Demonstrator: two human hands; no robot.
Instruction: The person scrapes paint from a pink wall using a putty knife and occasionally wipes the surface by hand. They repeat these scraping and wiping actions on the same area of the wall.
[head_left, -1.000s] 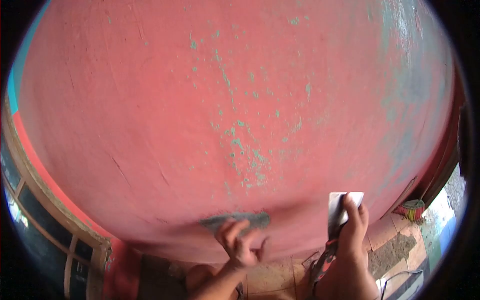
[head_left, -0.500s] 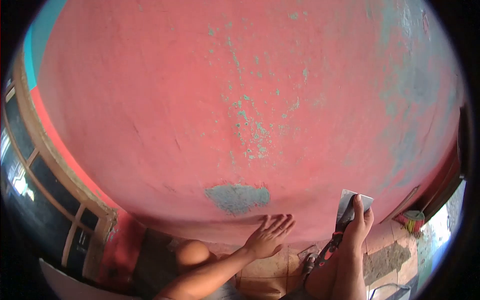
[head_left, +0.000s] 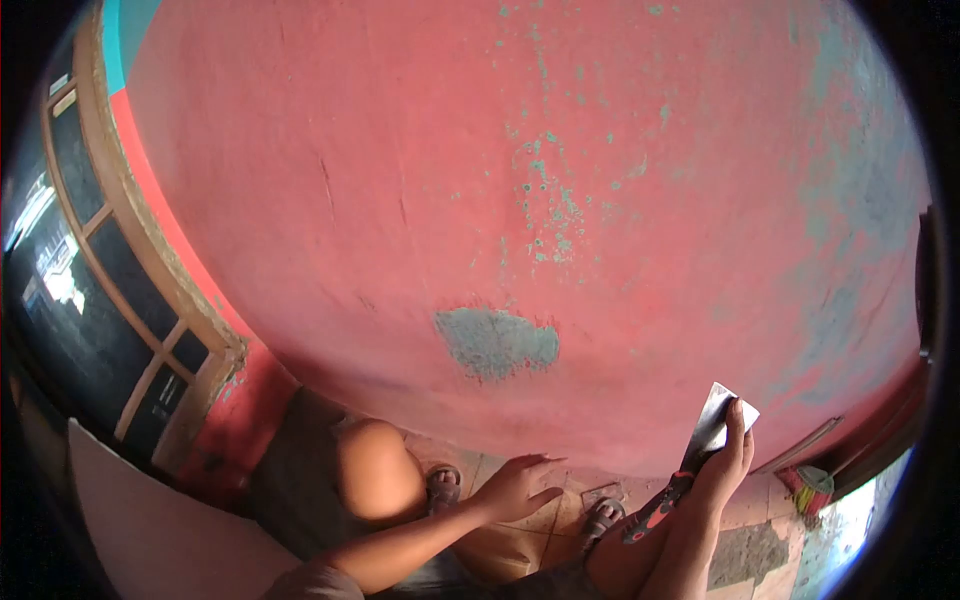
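My right hand (head_left: 722,470) is closed around a putty knife (head_left: 707,425). Its metal blade points up with my finger along it, and the black and red handle runs down past my wrist. My left hand (head_left: 517,487) is empty, fingers stretched out and apart, held low in front of the red wall (head_left: 400,230). Above it on the wall is a bare grey patch (head_left: 498,343) with ragged edges. Higher up, flaked paint spots (head_left: 550,200) show green beneath the red.
A wood-framed window (head_left: 125,270) stands on the left. My bent knee (head_left: 378,470) and sandalled feet (head_left: 603,517) are below, on floor tiles (head_left: 530,550). A broom (head_left: 808,487) leans by the wall at the right, beside a rough grey floor patch (head_left: 748,555).
The view has tilted down and shifted left. My left hand has come down and away from the wall below the grey patch. The putty knife stays in my right hand.
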